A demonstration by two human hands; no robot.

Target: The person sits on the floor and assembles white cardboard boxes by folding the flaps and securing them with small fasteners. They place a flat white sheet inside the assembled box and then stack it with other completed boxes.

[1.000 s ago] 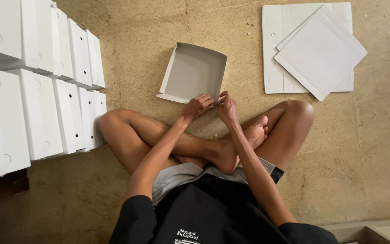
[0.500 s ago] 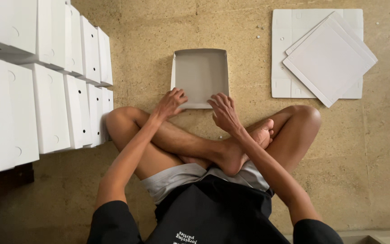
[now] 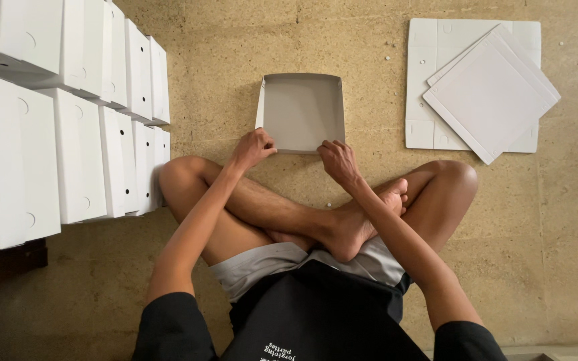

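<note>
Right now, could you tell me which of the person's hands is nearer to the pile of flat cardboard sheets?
The right hand, at the open box's near right corner, is closer to the flat cardboard sheets. The left hand is at the box's near left corner, farther away.

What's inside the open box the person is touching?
The open box looks empty: only its bare grey bottom shows. Both hands, left and right, cover its near edge, so that strip stays hidden.

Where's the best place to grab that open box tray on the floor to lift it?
Probably the near wall of the tray, from the person's side, one corner each. It lies flat and open-side up, and the left hand and right hand already sit there.
</note>
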